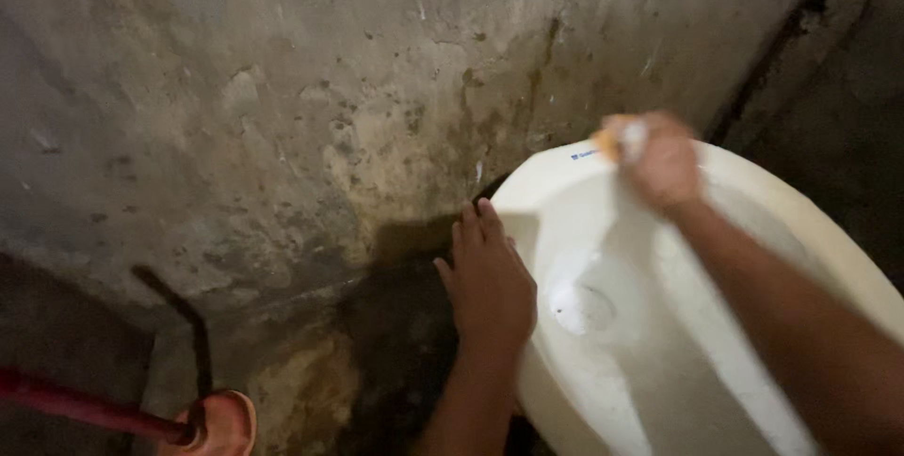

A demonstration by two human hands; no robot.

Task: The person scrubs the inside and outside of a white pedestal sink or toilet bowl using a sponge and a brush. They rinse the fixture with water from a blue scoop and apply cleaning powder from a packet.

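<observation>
Left hand: the left hand (pixel 488 279) lay flat and unclenched, fingers together, on the left rim of the white ceramic basin (pixel 659 362), grasping nothing.
Right hand: the right hand (pixel 659 162) was at the basin's far rim, blurred, clenched around a small scrubbing pad (pixel 623 140) that looked orange and white; its exact kind could not be told.
Basin: it sat low at the right, close against the concrete wall (pixel 311 89), with its drain hole (pixel 582 307) showing in the bowl.
Progress: judging from the pad at the far rim, scrubbing seemed under way there. The bowl looked mostly clean and pale; whether the far rim was finished could not be told, and the near part ran out of view.
Surface: the wall was rough and bare, stained brown and dark, with a wet-looking black patch (pixel 400 324) just beside the basin's left edge.
Room: it was dim. At the lower left a red handle (pixel 85 407) met an orange-pink rounded object (pixel 224 423), possibly a plunger.
</observation>
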